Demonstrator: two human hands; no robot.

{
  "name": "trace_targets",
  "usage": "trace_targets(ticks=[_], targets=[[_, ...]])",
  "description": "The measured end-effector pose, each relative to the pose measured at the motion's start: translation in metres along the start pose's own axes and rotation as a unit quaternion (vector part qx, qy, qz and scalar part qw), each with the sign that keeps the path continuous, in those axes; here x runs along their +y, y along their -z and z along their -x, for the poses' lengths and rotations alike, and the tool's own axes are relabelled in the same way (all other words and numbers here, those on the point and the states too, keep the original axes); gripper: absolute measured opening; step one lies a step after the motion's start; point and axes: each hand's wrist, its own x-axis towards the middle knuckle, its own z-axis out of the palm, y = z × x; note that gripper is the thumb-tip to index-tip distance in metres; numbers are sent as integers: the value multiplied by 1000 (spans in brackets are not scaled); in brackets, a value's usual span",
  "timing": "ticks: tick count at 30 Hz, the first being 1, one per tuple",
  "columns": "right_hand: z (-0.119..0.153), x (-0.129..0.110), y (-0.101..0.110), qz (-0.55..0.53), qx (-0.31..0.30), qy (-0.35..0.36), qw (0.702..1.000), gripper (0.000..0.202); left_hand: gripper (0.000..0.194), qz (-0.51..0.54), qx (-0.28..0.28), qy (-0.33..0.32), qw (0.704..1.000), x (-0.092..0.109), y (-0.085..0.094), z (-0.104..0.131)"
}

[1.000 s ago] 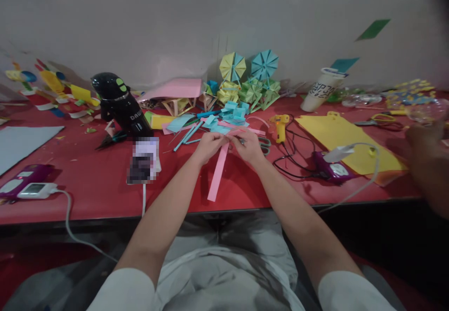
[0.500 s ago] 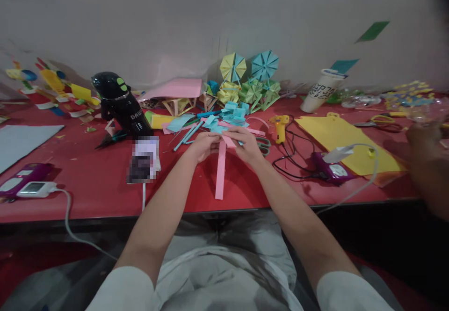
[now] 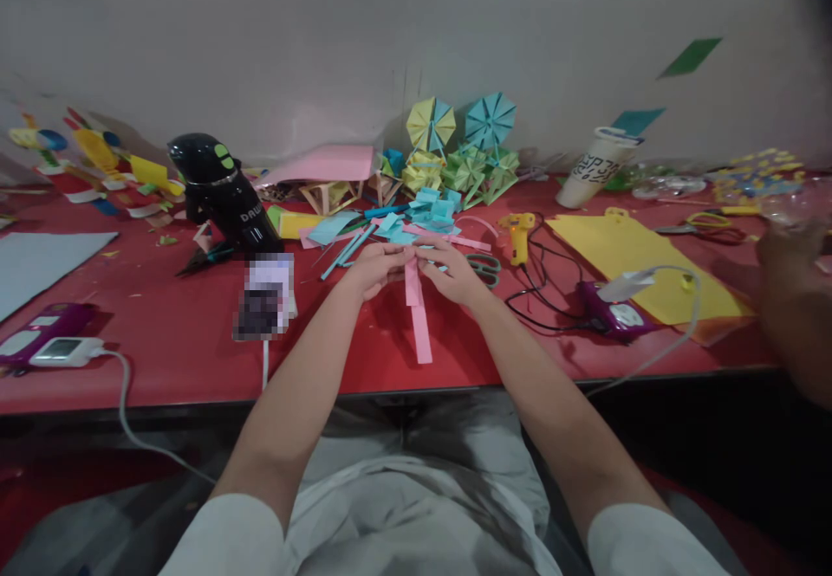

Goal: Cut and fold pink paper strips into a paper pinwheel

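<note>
Between my hands hangs a pink paper strip, folded near its top so that a shorter length overlaps the longer one. My left hand pinches its upper end from the left. Closed on the same end from the right is my right hand, its fingertips meeting those of the left. Just beyond my fingers lies a heap of blue paper pieces with some pink strips. Green-handled scissors rest beside my right hand, partly hidden by it.
A yellow glue gun stands right of the scissors, its cord running to a purple power strip. Yellow sheets lie beyond. At left are a black bottle and a blurred phone. Another person's hand is at far right.
The pink strip's short side piece has swung down over the long piece, and the lower end has shifted slightly right. My right hand's fingers have come closer to the left hand's.
</note>
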Motion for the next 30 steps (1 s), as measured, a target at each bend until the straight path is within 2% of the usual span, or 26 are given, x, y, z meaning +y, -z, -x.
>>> trace_targets(ticks=[5, 9, 13, 16, 22, 30], targets=[[-2, -6, -4, -40, 11, -44, 998, 34, 18, 7, 13, -28, 1000, 0, -2, -1], [-4, -9, -9, -118, 24, -132, 984, 52, 15, 30, 75, -56, 995, 6, -4, -1], [-4, -13, -11, -172, -16, -244, 954, 47, 9, 34, 132, -78, 988, 7, -2, -2], [-3, -17, -12, -219, -53, -299, 927, 40, 10, 30, 147, -86, 985, 5, 0, -4], [-3, -22, -12, -269, -57, -324, 905, 33, 13, 19, 151, -77, 985, 5, -2, -5], [-4, -24, -11, -276, -57, -322, 904, 31, 2, 38, 147, -72, 986, 7, -5, -3]])
